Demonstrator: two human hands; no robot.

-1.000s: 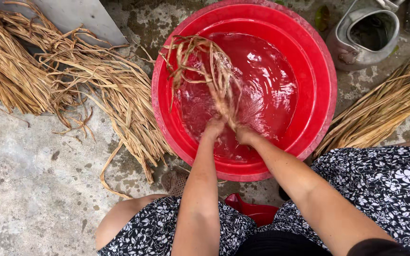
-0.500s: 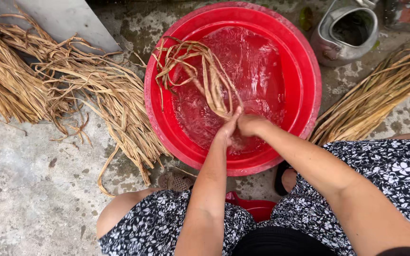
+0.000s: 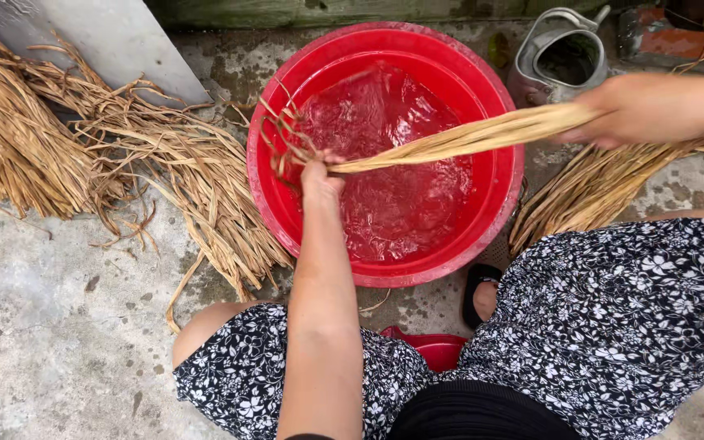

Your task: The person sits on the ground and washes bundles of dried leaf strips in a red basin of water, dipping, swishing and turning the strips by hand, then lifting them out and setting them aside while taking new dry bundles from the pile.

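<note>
Red plastic basin (image 3: 482, 236) of water sits on concrete floor, above it a wet straw bundle (image 3: 466, 138) stretched near-horizontal, rising slightly rightward, left hand (image 3: 319, 175) fisted tight on its frayed left end, right hand (image 3: 645, 110) closed around the right end.

An outdoor household yard used for hand craft work. Evidence: rough, stained concrete ground (image 3: 50, 342); heaps of dried straw-like fibre (image 3: 83, 155) laid directly on it; a red plastic basin (image 3: 503, 175) of water; a dented metal kettle (image 3: 560, 61) against a mossy wall base (image 3: 327, 12).
</note>
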